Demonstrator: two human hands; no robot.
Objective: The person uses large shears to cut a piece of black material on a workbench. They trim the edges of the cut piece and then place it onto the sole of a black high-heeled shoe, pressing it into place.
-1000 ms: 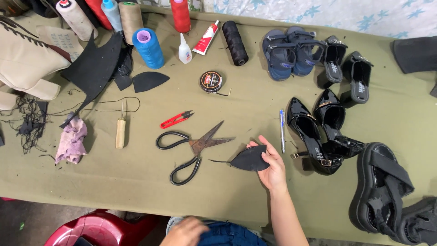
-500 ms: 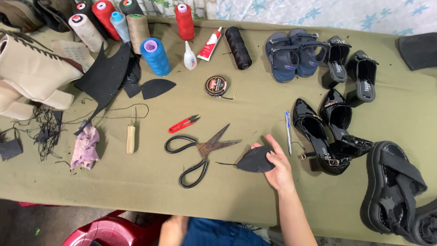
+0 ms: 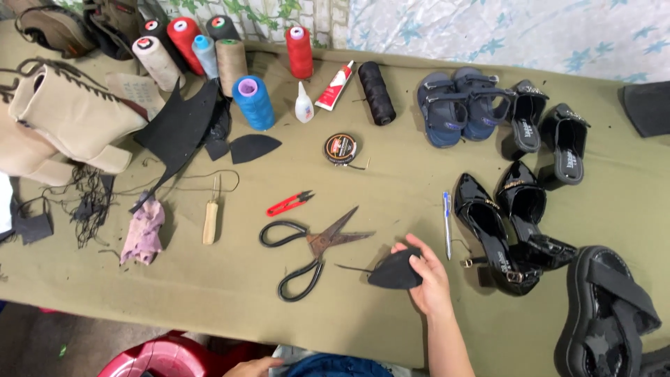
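Observation:
My right hand (image 3: 429,279) rests on the olive table cloth (image 3: 391,195) with its fingers closed around a small black leather piece (image 3: 394,271). Big black-handled scissors (image 3: 310,249) lie open just left of that piece. A pen (image 3: 447,223) lies just beyond the hand. My left hand (image 3: 252,366) is down at the bottom edge, below the table, mostly out of frame; its fingers are not clear.
Red thread snips (image 3: 289,203), an awl with a wooden handle (image 3: 210,218), a tape roll (image 3: 341,149), thread spools (image 3: 253,102), glue tubes (image 3: 333,86), black cut-outs (image 3: 180,129) and a beige boot (image 3: 70,119) lie left. Sandals (image 3: 457,105) and black heels (image 3: 499,230) fill the right. A red stool (image 3: 153,359) stands below.
The view has shifted so everything sits lower and further right in frame. My right hand still holds the black piece in about the same place by the scissors.

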